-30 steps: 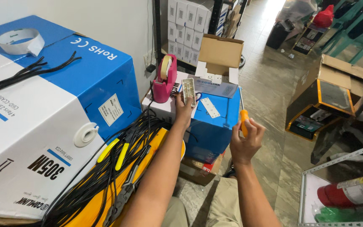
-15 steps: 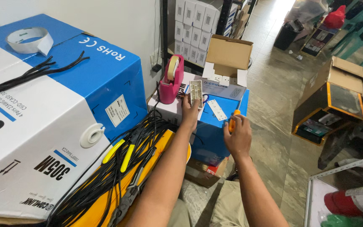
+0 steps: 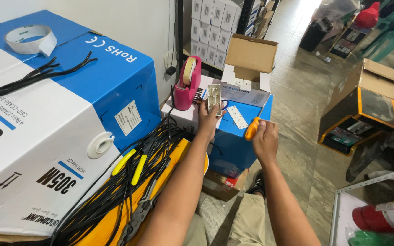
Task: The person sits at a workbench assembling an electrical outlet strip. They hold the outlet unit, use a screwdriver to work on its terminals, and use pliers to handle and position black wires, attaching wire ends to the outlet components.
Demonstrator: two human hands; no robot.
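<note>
A big blue-and-white carton (image 3: 64, 127) with a white label (image 3: 128, 117) stands left of an open brown cardboard box (image 3: 251, 59).

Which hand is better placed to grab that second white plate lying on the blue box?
Probably the left hand: it is closer to the flat white plate, though it already holds a plate. The right hand grips an orange tool.

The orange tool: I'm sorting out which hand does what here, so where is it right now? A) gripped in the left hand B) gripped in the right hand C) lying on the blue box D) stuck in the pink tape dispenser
B: the right hand is closed around the orange tool, while the left hand holds up a small white plate.
</note>
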